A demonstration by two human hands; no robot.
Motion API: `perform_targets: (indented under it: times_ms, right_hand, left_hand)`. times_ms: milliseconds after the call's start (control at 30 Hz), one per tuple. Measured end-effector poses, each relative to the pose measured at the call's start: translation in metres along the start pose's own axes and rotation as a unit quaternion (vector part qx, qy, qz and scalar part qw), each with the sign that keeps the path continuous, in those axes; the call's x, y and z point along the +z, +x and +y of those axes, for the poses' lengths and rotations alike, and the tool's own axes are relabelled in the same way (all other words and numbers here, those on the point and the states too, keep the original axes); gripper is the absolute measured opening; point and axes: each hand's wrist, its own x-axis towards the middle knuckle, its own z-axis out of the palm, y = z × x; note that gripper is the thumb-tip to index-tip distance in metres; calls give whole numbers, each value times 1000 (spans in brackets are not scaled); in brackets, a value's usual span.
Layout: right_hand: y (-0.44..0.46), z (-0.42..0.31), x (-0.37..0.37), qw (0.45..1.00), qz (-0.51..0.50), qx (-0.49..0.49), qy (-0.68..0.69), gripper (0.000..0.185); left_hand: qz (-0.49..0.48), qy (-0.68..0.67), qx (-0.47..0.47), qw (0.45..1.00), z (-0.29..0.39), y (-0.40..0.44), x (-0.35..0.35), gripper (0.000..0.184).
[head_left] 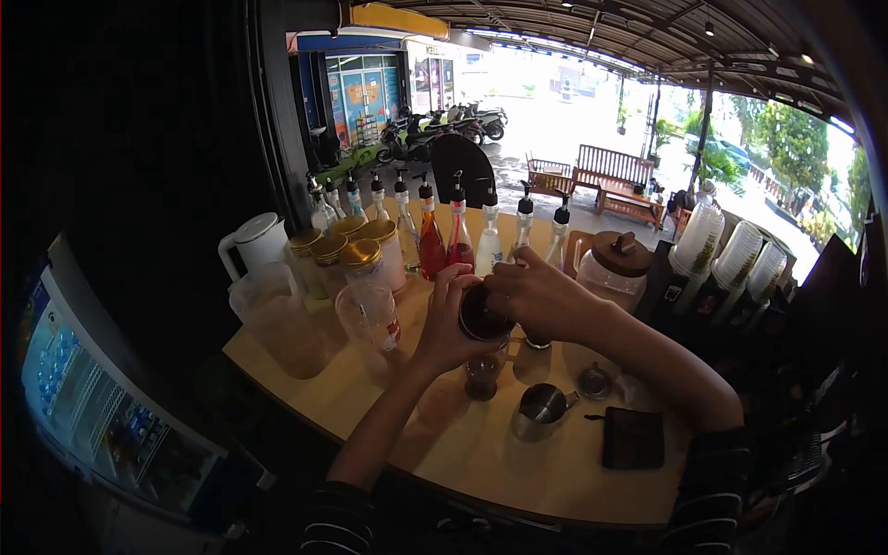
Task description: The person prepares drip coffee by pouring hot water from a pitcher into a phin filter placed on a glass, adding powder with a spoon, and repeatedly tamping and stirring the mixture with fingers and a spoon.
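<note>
My left hand (442,324) is wrapped round a dark round cup-like vessel (485,319) above the table. At its rim is my right hand (536,294), with fingers bent together over the opening; what they hold, if anything, is hidden. Below the vessel stands a small glass container (481,377). A steel pitcher (540,412) is to the right of it, near a small metal item (595,380) and a dark pouch (633,438). Syrup bottles with black pumps, one of them orange (431,242), stand behind my hands.
On the left of the wooden table (444,449) are a clear pitcher (277,319), a white kettle (260,244) and several gold-lidded jars (362,255). A lidded glass jar (614,270) and stacked plastic cups (737,252) stand at the right. A fridge (111,407) is at far left.
</note>
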Motion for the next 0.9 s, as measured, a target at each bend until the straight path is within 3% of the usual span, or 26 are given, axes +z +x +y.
perform_targets:
  times_ms: [67,167,300,467,567,700,767,900]
  right_hand:
    - [1,9,-7,999,-19,27,-10,9]
    - [-1,4,0,997,-73,-5,8,8]
    - [2,7,-3,1000,-15,5,-25,4]
    - [3,3,-4,999,-20,-11,-22,5]
    - [4,10,-13,999,-33,34,-7,4]
    - [1,4,-6,997,-77,12,19,4]
    - [1,7,-6,997,-44,54,16,4]
    - [-3,2,3,998,2,34,51,12]
  left_hand:
    - [11,83,-35,996,8,-3,-1,89]
    - [11,60,-69,996,12,-5,-1,89]
    - [-35,-3,-75,997,4,3,-10,91]
    - [-135,19,-2,991,2,18,-28,91]
    - [-165,3,6,986,-2,23,-32,91]
    - [-192,69,30,978,-3,24,-36,90]
    - [-214,68,4,975,-7,23,-35,91]
    - [-200,48,-12,979,-5,20,-33,92]
